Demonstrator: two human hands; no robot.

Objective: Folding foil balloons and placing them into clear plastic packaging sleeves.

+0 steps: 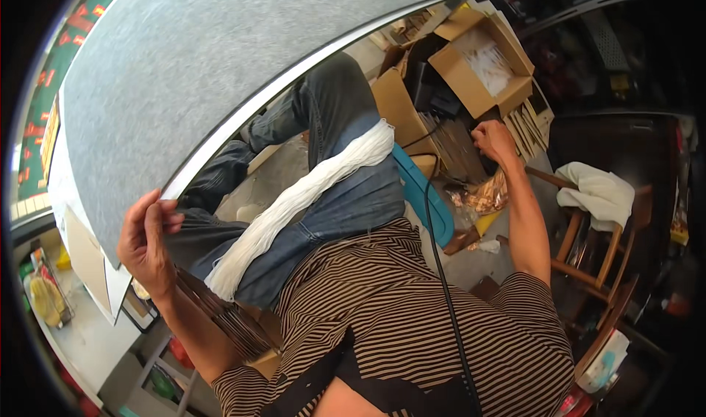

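Note:
A long skein of white yarn [305, 196] lies slantwise over my jeans-covered lap, its strands bundled loosely together. My left hand [149, 244] is raised beside the near edge of the grey-topped table [198, 56]. Its fingers are bent and the thumb is drawn in toward them; anything pinched there is too fine to make out. Out to the right, my right hand [496, 141] is closed, fingers curled, just below an open cardboard box [482, 60]. What it holds, if anything, is hidden. Neither hand touches the skein.
Flat cardboard pieces [528, 129] stand beside the box. A blue plastic seat [426, 196] shows by my right hip, with a black cable [447, 284] running past it. Further right is a wooden chair [599, 251] draped with a pale cloth [599, 185]. Crumpled copper-coloured wrapping [485, 194] lies low down.

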